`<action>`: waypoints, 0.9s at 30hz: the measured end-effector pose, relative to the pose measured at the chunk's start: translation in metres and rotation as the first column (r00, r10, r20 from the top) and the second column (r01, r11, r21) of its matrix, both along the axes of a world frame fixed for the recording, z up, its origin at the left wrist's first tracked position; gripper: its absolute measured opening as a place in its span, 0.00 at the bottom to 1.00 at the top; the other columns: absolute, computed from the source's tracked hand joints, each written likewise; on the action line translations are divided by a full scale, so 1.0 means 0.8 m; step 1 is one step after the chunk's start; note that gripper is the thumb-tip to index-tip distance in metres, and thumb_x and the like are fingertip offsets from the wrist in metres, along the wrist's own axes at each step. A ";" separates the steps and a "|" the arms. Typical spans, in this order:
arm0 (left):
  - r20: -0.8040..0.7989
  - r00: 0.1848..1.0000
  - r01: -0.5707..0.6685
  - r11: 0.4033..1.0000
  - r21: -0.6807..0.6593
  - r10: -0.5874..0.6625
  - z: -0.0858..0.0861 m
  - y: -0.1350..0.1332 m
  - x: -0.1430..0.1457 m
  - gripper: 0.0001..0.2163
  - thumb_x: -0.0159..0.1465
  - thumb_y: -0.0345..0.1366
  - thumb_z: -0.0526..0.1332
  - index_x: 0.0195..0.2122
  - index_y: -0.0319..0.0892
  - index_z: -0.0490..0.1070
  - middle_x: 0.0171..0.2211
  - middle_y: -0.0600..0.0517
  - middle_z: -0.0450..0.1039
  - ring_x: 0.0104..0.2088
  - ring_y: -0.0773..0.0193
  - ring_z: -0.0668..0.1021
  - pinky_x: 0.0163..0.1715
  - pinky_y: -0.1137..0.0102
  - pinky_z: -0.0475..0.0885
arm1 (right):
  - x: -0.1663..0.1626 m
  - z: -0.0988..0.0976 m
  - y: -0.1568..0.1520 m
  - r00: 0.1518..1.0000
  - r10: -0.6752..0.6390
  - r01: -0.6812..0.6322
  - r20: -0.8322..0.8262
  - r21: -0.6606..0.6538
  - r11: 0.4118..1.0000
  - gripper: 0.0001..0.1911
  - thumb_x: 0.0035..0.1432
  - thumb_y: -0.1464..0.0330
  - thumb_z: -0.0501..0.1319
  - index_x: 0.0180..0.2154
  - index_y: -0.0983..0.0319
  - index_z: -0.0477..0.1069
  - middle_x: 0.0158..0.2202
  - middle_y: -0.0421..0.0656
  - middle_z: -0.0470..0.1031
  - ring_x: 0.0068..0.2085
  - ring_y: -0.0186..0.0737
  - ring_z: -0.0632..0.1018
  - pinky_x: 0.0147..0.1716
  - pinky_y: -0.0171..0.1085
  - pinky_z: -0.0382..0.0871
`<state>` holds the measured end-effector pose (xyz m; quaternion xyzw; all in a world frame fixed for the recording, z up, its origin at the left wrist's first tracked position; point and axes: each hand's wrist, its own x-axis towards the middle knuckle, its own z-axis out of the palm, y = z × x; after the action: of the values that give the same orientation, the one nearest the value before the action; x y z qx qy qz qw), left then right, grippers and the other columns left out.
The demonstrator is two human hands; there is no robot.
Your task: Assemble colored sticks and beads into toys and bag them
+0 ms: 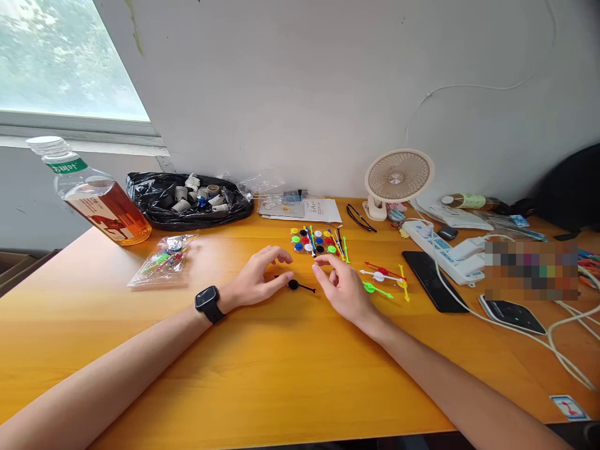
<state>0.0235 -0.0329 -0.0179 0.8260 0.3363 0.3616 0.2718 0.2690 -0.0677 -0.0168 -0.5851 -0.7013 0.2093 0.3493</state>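
My left hand [260, 275], with a black watch on the wrist, hovers over the table with thumb and fingers apart. Just beside its thumb lies a black arrow spinner [293, 285] with a round hub. On the other side of that spinner is my right hand [347, 290], its fingers loosely curved and nothing visible in them. Beyond the hands sit rows of small round bases [309, 240] in several colours, with loose arrows [340, 244] against their right side. Right of my right hand lie spinners in green [369, 287], white [380, 275], red [382, 270] and yellow [403, 284].
A tea bottle [105, 200] and a clear bag of spinner parts [164, 259] stand left. Behind are a black plastic bag [140, 194] of grey pieces, papers [323, 210] and a fan [400, 176]. Right are a phone [434, 281], power strip [440, 250] and white cables [529, 337].
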 end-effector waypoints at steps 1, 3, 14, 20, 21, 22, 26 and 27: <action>0.008 0.999 -0.032 0.999 0.003 0.032 -0.001 0.001 -0.001 0.10 0.73 0.43 0.61 0.49 0.44 0.73 0.47 0.46 0.78 0.48 0.55 0.78 0.52 0.61 0.73 | -0.001 0.004 -0.004 1.000 -0.010 0.010 0.005 -0.010 1.000 0.18 0.70 0.54 0.61 0.50 0.60 0.77 0.36 0.44 0.82 0.23 0.35 0.70 0.27 0.38 0.64; 0.024 0.997 -0.078 0.997 0.000 0.078 -0.003 0.004 -0.001 0.10 0.76 0.43 0.57 0.49 0.45 0.72 0.48 0.46 0.78 0.49 0.55 0.78 0.53 0.61 0.72 | -0.006 0.012 -0.016 0.996 0.062 -0.067 -0.063 -0.071 0.995 0.20 0.71 0.52 0.60 0.51 0.59 0.77 0.29 0.40 0.77 0.21 0.34 0.66 0.25 0.37 0.60; 0.013 0.995 -0.101 0.995 -0.010 0.101 -0.008 0.007 -0.002 0.12 0.79 0.43 0.52 0.50 0.44 0.72 0.49 0.46 0.77 0.50 0.56 0.77 0.55 0.60 0.71 | -0.006 0.008 -0.017 0.923 0.153 -0.174 -0.354 -0.028 0.984 0.19 0.72 0.52 0.60 0.38 0.61 0.75 0.22 0.35 0.58 0.23 0.32 0.55 0.23 0.37 0.45; 0.011 0.993 -0.121 0.993 -0.017 0.121 -0.008 0.008 -0.002 0.14 0.79 0.45 0.51 0.50 0.44 0.72 0.48 0.46 0.77 0.49 0.55 0.77 0.55 0.59 0.72 | -0.003 0.001 -0.016 0.963 0.172 -0.173 -0.209 0.016 0.985 0.18 0.72 0.54 0.60 0.35 0.60 0.75 0.21 0.33 0.54 0.23 0.33 0.56 0.24 0.37 0.48; 0.010 0.992 -0.122 0.992 -0.020 0.122 -0.007 0.008 -0.002 0.14 0.79 0.45 0.51 0.49 0.44 0.72 0.48 0.46 0.78 0.49 0.55 0.77 0.54 0.59 0.72 | -0.003 0.001 -0.017 0.967 0.176 -0.175 -0.185 0.021 0.984 0.18 0.73 0.55 0.60 0.35 0.60 0.75 0.21 0.33 0.55 0.23 0.33 0.57 0.25 0.37 0.49; 0.010 0.992 -0.122 0.992 -0.026 0.123 -0.007 0.008 -0.002 0.14 0.79 0.45 0.51 0.49 0.44 0.73 0.48 0.46 0.78 0.49 0.55 0.78 0.54 0.59 0.72 | -0.003 0.000 -0.018 0.970 0.178 -0.177 -0.167 0.025 0.984 0.18 0.73 0.55 0.60 0.35 0.60 0.75 0.21 0.33 0.56 0.23 0.33 0.57 0.25 0.37 0.50; 0.018 0.993 -0.118 0.991 -0.067 0.119 -0.008 0.011 -0.003 0.15 0.79 0.46 0.50 0.48 0.44 0.73 0.48 0.46 0.78 0.49 0.55 0.78 0.54 0.60 0.71 | -0.003 0.000 -0.019 0.975 0.179 -0.176 -0.134 0.037 0.984 0.17 0.73 0.56 0.60 0.35 0.60 0.75 0.21 0.34 0.58 0.23 0.33 0.59 0.25 0.37 0.52; 0.022 0.993 -0.118 0.990 -0.079 0.120 -0.009 0.012 -0.003 0.15 0.79 0.46 0.50 0.48 0.44 0.73 0.48 0.46 0.78 0.49 0.55 0.78 0.54 0.60 0.71 | -0.003 0.000 -0.019 0.975 0.178 -0.175 -0.130 0.038 0.984 0.17 0.73 0.56 0.60 0.35 0.60 0.75 0.21 0.34 0.58 0.23 0.33 0.59 0.25 0.37 0.52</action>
<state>0.0212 -0.0234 -0.0249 0.7884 0.3949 0.3751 0.2860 0.2667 -0.0825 -0.0171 -0.5007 -0.7284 0.2687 0.3829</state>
